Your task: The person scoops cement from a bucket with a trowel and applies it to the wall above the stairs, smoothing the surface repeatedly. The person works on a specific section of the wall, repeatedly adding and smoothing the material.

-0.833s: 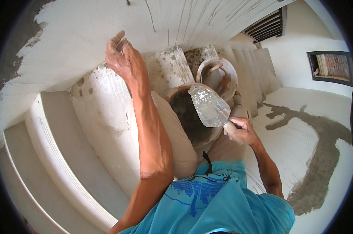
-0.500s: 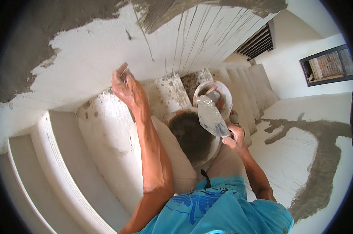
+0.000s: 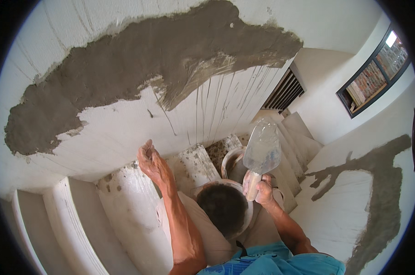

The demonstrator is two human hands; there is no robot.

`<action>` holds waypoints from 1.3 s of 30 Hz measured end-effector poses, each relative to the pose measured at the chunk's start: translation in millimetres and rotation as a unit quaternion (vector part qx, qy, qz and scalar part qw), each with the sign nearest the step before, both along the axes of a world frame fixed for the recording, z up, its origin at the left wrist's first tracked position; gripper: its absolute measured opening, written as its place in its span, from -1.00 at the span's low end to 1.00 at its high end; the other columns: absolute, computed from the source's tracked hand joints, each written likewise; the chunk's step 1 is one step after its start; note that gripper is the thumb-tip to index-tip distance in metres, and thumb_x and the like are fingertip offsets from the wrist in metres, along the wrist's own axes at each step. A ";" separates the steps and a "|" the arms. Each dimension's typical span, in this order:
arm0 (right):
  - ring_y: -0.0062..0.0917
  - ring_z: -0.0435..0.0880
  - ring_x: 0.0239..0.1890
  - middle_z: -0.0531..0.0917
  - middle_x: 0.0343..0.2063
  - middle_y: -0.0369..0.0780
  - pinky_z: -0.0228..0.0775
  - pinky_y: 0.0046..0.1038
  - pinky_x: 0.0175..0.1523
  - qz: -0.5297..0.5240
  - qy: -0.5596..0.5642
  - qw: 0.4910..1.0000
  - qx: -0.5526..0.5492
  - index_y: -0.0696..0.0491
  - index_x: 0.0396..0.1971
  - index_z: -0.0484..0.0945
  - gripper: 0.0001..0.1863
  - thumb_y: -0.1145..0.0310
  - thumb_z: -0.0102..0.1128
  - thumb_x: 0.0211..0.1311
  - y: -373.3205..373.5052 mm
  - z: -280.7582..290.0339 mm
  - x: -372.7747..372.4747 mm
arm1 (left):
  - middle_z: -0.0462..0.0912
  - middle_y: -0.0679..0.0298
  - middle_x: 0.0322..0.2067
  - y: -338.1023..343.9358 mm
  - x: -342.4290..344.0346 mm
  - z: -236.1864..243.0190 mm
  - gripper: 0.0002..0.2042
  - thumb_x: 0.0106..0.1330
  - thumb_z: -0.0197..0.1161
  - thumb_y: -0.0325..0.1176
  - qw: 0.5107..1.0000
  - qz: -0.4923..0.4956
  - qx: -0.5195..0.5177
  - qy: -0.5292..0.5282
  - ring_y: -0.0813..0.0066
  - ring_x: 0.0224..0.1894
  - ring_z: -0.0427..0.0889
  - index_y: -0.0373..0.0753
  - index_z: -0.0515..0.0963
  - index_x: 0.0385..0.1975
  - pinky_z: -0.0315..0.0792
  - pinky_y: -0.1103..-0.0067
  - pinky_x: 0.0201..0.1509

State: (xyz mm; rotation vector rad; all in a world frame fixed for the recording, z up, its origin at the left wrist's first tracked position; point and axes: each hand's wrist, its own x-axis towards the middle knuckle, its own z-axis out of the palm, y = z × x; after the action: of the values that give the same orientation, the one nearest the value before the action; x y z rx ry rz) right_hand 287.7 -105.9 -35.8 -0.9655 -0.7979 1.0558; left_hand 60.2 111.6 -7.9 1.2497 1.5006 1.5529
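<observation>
My right hand (image 3: 264, 189) is wrapped round the pale handle of a trowel (image 3: 263, 147). The wet grey blade points up, away from me, with a thin smear across it. Below and left of it, a bucket (image 3: 249, 213) of dark grey mortar stands between my knees. A second bucket (image 3: 225, 163) sits just beyond, partly covered by the trowel blade. My left hand (image 3: 155, 166) is raised near the foot of the white wall (image 3: 120, 121), fingers loosely bent and holding nothing that I can see. A broad patch of grey mortar (image 3: 111, 64) spreads over that wall.
Stairs (image 3: 90, 220) run along the left, and more steps (image 3: 287, 160) lie beyond the buckets. A low white wall with a grey mortar strip (image 3: 385, 201) is at the right. Farther back are a dark slatted opening (image 3: 284, 91) and a framed window (image 3: 374, 75).
The trowel has turned from lying tilted over the buckets to pointing upward, its blade raised. My view has tipped up, showing more of the wall. My left hand stays near the wall.
</observation>
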 end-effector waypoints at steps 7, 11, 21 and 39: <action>-0.50 0.53 -0.66 0.55 -0.54 -0.15 0.46 -0.44 -0.58 -0.064 0.017 0.998 0.018 0.22 -0.20 0.49 -0.47 0.00 0.24 0.10 44.4 57.5 -5.5 | 0.61 0.03 -0.11 -1.0 3.4 -2.2 -0.73 0.32 -0.02 -0.54 0.999 -0.018 0.024 -0.025 0.28 -0.08 0.62 -0.42 0.57 -0.08 0.48 0.43 0.08; -0.57 0.50 -0.58 0.52 -0.50 -0.19 0.46 -0.49 -0.49 -0.105 -0.026 0.994 0.023 0.25 -0.09 0.49 -0.48 0.10 0.14 0.11 75.9 77.7 -8.2 | 0.61 0.07 -0.14 0.5 4.1 -1.8 -0.76 0.38 0.05 -0.48 1.000 -0.009 -0.012 -0.002 0.35 -0.13 0.59 -0.41 0.58 -0.07 0.47 0.46 -0.01; -0.59 0.52 -0.53 0.50 -0.45 -0.20 0.49 -0.47 -0.51 -0.057 0.014 0.996 0.069 0.19 0.04 0.39 -0.54 0.24 0.00 0.21 100.5 72.4 -34.5 | 0.61 0.16 -0.19 -6.2 -0.3 5.3 -0.78 0.41 0.12 -0.40 0.999 -0.018 -0.029 -0.008 0.44 -0.25 0.52 -0.37 0.60 -0.08 0.43 0.46 -0.13; -0.63 0.47 -0.64 0.51 -0.53 -0.23 0.39 -0.54 -0.60 -0.096 -0.031 0.993 0.054 0.20 0.00 0.44 -0.53 0.16 0.07 0.22 135.3 89.9 -54.0 | 0.62 0.04 -0.08 -1.2 1.0 2.2 -0.76 0.39 0.10 -0.38 0.999 -0.032 -0.027 0.004 0.28 -0.17 0.56 -0.40 0.59 -0.11 0.46 0.33 -0.04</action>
State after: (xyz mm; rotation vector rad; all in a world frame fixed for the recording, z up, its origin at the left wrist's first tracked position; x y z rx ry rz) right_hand 233.7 29.4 54.1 -0.9655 -0.7891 0.8117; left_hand 61.2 110.4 -5.7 1.2610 1.4836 1.4588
